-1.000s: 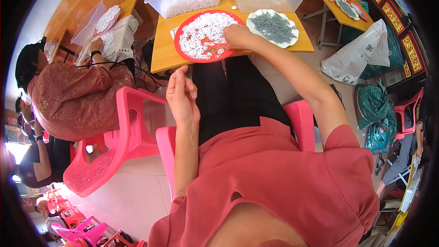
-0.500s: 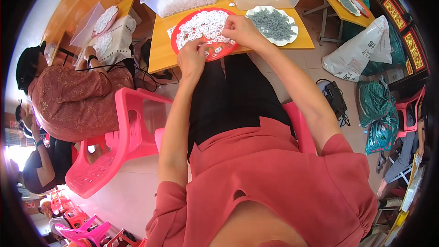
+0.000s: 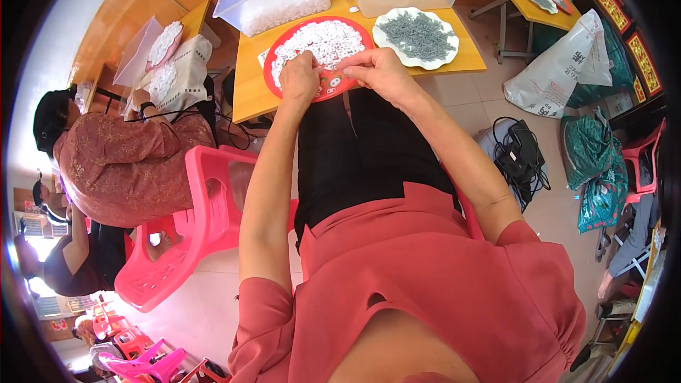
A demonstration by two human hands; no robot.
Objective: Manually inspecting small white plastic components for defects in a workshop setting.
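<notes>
A red tray (image 3: 269,74) with a printed pattern holds a heap of small white plastic pieces (image 3: 319,37). Over its near left part is my left hand (image 3: 301,76), its fingers pinched together; whatever they grip is too small to make out. My right hand (image 3: 383,74) is at the tray's near right edge, thumb and forefinger closed, their tips pointing toward the left hand. What lies between those tips I cannot make out. Right of the tray, a white scalloped plate (image 3: 451,48) bears a pile of small grey plug-like pieces (image 3: 415,35).
Two clear plastic bins (image 3: 284,15) with white pieces stand along the back of the yellow table (image 3: 464,60). A co-worker (image 3: 128,156) sits at the left, near a pink chair (image 3: 170,259). Right, on the floor, are a white sack (image 3: 553,67), green bags (image 3: 587,152) and black cables (image 3: 521,156).
My right hand has moved down and a little right, from over the white pieces to the tray's near edge. My left hand has shifted slightly, fingers now more curled. The whole view has tilted a little.
</notes>
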